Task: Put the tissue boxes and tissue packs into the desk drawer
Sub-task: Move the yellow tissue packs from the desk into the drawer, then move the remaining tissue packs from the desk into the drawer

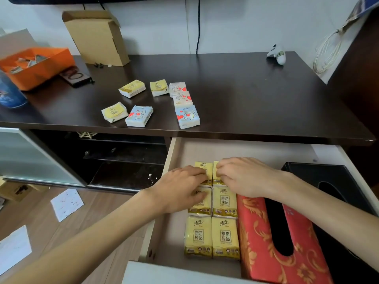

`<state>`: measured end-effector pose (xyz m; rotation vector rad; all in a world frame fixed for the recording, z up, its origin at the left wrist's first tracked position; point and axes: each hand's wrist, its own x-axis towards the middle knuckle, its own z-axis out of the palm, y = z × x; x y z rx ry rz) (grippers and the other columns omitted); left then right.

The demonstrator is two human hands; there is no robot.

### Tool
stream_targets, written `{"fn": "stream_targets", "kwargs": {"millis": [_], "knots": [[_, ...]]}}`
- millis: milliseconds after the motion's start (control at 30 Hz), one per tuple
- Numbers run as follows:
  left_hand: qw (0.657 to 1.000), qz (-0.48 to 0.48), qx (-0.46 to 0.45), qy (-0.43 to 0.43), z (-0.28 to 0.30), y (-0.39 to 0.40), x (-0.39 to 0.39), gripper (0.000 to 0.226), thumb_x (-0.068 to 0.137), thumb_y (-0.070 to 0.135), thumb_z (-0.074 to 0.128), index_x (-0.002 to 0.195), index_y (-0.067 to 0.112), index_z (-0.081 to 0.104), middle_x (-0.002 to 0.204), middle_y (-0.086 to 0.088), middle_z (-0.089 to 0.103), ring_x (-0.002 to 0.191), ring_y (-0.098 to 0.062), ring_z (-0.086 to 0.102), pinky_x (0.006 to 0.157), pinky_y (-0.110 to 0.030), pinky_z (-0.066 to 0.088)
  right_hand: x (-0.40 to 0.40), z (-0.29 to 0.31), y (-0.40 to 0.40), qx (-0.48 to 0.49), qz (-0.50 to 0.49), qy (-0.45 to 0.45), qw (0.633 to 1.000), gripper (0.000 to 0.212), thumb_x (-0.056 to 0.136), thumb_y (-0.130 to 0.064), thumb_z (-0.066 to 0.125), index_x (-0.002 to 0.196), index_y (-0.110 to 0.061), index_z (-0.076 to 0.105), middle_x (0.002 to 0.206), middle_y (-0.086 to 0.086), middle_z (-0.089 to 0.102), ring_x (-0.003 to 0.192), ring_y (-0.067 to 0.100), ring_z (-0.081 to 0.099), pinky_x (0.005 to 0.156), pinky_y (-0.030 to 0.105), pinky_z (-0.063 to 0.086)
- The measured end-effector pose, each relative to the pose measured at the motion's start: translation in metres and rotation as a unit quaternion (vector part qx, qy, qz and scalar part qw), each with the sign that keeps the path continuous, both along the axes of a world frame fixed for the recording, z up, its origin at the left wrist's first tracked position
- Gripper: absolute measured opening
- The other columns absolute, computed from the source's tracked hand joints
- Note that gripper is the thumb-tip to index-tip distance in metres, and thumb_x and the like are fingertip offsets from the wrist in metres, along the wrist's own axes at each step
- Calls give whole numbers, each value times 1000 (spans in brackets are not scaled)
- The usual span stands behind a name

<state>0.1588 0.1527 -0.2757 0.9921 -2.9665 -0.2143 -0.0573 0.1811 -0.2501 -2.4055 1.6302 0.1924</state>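
The desk drawer (178, 152) stands open at the lower right. Inside it, yellow tissue packs (225, 236) lie in two columns beside a red tissue box (258, 242) and a black tissue box (320, 175). My left hand (182, 189) has its fingertips on the far left yellow pack (204, 166). My right hand (246, 177) pinches the far right yellow pack (215, 177). Several small packs remain on the dark desk top (256, 95): yellow ones (132, 88), blue heart-printed ones (187, 116) and white heart-printed ones (177, 89).
An orange box (41, 66), a cardboard box (96, 37), a blue can (10, 93) and a dark flat device (75, 76) sit at the desk's back left. A white controller (276, 54) lies at the back right. Papers (66, 203) lie on the floor.
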Motion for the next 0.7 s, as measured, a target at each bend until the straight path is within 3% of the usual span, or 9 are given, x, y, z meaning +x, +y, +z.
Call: {"fn": "stream_targets", "kwargs": {"millis": [133,267,367,433,500,600,700], "knots": [[998,17,-26,47,19,-8,9,39,97,44,50,128,22,60,130,7,56,119,-13,50,96,-33,44,1,10,-4,-68,-9,-68,995,28,99,-33,43,103,-28,71,106,-13,64,101,15,60,79,39,50],[988,90,-49,120,48,-17,41,29,97,43,48,119,32,63,113,17,62,106,-6,57,78,-31,51,8,33,-18,-127,-55,-159,978,28,94,-41,45,99,-39,72,90,-20,73,86,9,67,73,34,52],[971,151,-73,170,68,-33,68,23,96,41,51,110,34,67,104,20,65,98,-1,60,76,-34,55,15,50,-44,-175,-78,-233,953,20,91,-40,53,93,-42,73,79,-23,72,77,4,64,68,30,49],[962,181,-89,182,77,-50,82,23,95,40,53,113,34,67,109,22,66,101,1,59,80,-31,54,19,59,-65,-193,-74,-266,942,18,93,-35,59,97,-40,75,87,-24,73,79,0,64,70,33,53],[956,206,-101,183,83,-69,93,27,96,39,54,119,34,66,120,21,63,110,0,56,85,-30,53,24,62,-86,-196,-65,-266,942,19,96,-31,60,107,-36,75,107,-21,72,94,2,64,77,36,54],[955,239,-93,148,84,-94,101,41,97,37,56,137,28,57,145,14,50,130,-8,47,97,-35,49,32,57,-111,-182,-49,-193,963,32,98,-33,60,131,-31,63,134,-13,61,119,8,52,79,31,47],[962,249,-72,82,80,-109,97,52,97,32,58,147,23,48,155,7,41,140,-15,39,107,-36,39,35,50,-117,-172,-32,-135,975,43,98,-33,58,140,-29,55,141,-12,53,123,10,45,77,35,49]]}}
